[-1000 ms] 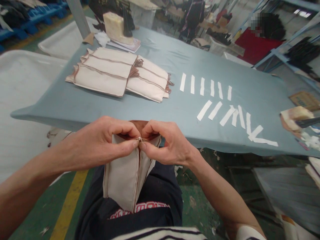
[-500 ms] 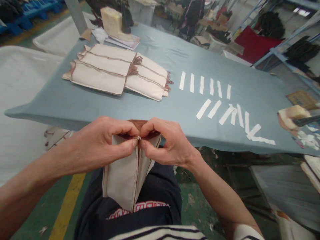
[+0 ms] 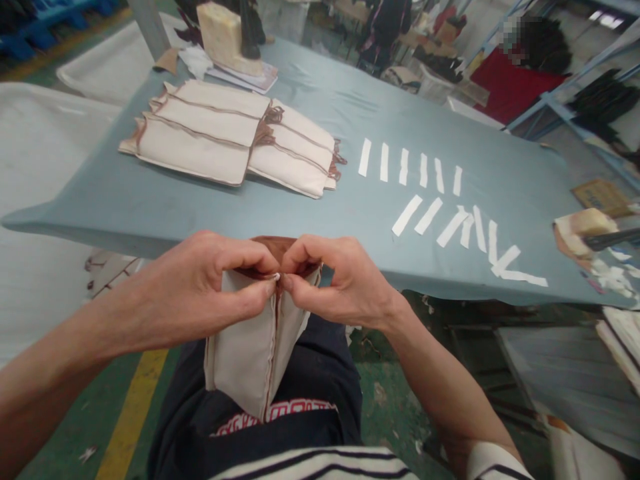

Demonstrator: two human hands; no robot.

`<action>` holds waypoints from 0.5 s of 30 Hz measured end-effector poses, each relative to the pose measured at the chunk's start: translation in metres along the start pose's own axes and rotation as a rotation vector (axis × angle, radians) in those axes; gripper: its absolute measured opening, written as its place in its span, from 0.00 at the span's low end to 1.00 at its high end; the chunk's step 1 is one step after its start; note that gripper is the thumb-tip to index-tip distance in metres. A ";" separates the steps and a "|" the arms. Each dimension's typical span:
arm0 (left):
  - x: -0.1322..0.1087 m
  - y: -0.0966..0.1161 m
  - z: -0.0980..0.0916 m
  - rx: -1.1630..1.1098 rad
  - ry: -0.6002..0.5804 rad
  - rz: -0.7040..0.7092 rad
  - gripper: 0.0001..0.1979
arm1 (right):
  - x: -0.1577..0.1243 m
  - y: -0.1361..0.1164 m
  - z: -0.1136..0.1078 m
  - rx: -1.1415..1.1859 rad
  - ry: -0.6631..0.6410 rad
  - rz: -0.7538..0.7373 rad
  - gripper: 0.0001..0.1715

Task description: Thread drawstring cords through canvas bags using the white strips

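Above my lap, a cream fabric piece [image 3: 243,357] with brown-edged seams hangs from both my hands, its brown inner side showing at the top. My left hand [image 3: 227,283] pinches the upper edge just left of the middle seam. Thumb and forefinger of my right hand [image 3: 323,280] are closed on the same edge to the right, and the fingertips of both hands nearly meet. A small white bit shows at the seam between them. Beyond, stacked cream pieces [image 3: 200,133] with brown trim lie on the blue-covered table [image 3: 165,217].
Several white strips [image 3: 407,215] lie in rows on the table's right half. A yellowish foam block [image 3: 225,37] stands at the back left, another [image 3: 593,227] at the right end. A white bin [image 3: 45,147] is at the left. A person [image 3: 383,33] is in the background.
The view has shifted slightly, so the table's contents sit a little higher and further left. Both hands keep their pinch on the fabric piece, with only slight finger movement.
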State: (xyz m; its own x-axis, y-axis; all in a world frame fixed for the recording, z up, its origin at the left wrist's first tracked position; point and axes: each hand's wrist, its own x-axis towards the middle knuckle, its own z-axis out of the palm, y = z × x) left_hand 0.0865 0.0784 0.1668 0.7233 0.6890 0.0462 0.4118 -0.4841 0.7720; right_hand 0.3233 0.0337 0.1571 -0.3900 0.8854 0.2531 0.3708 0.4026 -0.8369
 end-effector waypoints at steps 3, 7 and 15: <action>0.002 0.007 -0.002 0.006 -0.015 -0.019 0.16 | -0.001 0.000 -0.002 0.044 -0.019 0.014 0.04; 0.002 0.010 -0.002 0.022 -0.013 -0.025 0.16 | 0.000 -0.005 -0.004 0.033 -0.049 0.039 0.04; 0.002 0.004 0.001 -0.023 -0.004 -0.072 0.15 | 0.002 -0.004 -0.001 0.061 -0.017 0.134 0.04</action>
State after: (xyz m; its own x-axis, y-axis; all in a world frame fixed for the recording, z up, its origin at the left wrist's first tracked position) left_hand 0.0899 0.0778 0.1694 0.6940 0.7198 -0.0125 0.4503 -0.4205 0.7877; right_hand 0.3218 0.0342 0.1620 -0.3551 0.9259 0.1291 0.3686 0.2656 -0.8909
